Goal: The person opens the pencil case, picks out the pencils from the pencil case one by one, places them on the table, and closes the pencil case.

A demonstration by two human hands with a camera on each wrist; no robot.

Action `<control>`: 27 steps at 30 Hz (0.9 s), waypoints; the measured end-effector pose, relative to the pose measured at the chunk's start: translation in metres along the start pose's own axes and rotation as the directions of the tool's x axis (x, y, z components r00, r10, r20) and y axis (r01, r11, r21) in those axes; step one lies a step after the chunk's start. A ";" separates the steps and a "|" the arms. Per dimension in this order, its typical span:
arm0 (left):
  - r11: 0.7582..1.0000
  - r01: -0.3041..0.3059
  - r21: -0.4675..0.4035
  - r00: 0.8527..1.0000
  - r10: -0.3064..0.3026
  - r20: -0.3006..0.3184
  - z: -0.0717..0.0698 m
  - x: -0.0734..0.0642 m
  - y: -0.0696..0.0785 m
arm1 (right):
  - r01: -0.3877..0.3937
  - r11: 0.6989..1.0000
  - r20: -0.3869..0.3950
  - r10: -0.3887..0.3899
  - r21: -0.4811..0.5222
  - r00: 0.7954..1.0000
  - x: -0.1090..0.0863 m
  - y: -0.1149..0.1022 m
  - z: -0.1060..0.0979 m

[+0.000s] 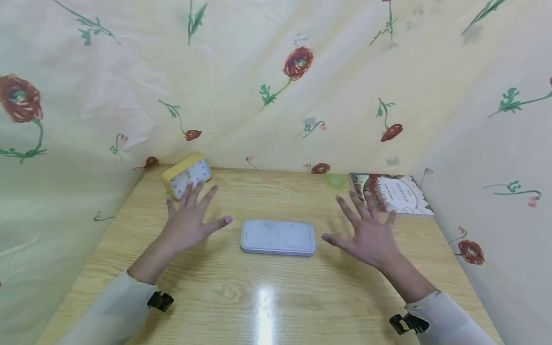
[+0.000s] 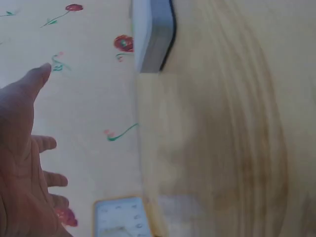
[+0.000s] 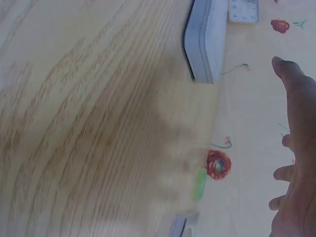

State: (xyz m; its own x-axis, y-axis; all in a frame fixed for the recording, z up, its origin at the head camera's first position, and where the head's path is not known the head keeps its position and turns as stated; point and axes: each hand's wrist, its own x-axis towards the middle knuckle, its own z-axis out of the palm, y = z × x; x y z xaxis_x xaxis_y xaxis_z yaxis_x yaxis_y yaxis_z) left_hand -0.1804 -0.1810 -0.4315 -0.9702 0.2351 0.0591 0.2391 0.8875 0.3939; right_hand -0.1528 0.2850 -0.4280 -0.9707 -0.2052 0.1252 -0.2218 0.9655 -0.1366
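A pale grey, flat box-like case (image 1: 278, 237) with rounded corners lies on the wooden table, between the two hands. To its left hovers my left hand (image 1: 186, 225), fingers spread wide and holding nothing. My right hand (image 1: 370, 237) is held over the table on the other side, likewise spread and bare. Neither hand touches the case. In the left wrist view one end of the case (image 2: 154, 37) shows beyond the left thumb. The right wrist view has its other end (image 3: 205, 42), apart from the right hand (image 3: 301, 148).
Behind the left fingertips stands a yellow alarm clock (image 1: 187, 175). A printed booklet or card (image 1: 394, 194) lies at the back right, with a green ring (image 1: 335, 180) beside it. Flowered cloth (image 1: 241, 96) hangs along the table's back and sides.
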 end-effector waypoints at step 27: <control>0.976 -0.212 -0.050 0.948 0.217 0.232 0.081 0.012 0.027 | 0.413 0.908 0.087 -0.407 -0.073 0.909 0.045 -0.092 0.065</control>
State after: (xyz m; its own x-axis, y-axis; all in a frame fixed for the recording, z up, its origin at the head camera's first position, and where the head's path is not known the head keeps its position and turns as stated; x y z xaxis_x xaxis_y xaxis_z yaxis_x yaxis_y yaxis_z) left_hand -0.1818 -0.1219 -0.4946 -0.8586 0.5077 -0.0714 0.4366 0.7970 0.4174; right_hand -0.1824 0.1760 -0.4737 -0.8006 -0.5933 0.0839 -0.5955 0.8033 -0.0010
